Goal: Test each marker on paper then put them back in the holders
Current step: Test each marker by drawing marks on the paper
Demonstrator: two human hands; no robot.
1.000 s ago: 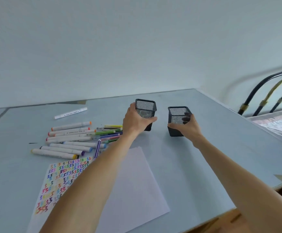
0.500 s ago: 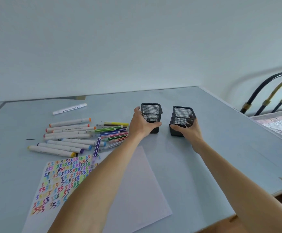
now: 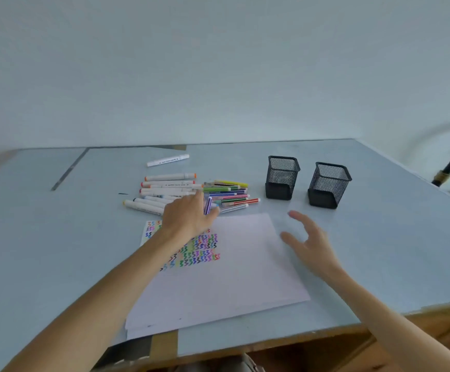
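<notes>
Black mesh holders [image 3: 282,177] stand empty beyond our right hand [image 3: 308,238], and they look light enough that a careless drop of markers could tip them. Our left hand [image 3: 189,214] reaches palm down into the markers [image 3: 191,193] lying on the counter [image 3: 57,251] just past the paper [image 3: 231,277]; a sweep could scatter them. Both hands are open, fingers spread, gripping nothing; the right hovers relaxed.

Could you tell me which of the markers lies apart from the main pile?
The white marker with black lettering, lying alone toward the table's far edge. The other markers sit bunched together nearer the paper, by the left hand.
</notes>
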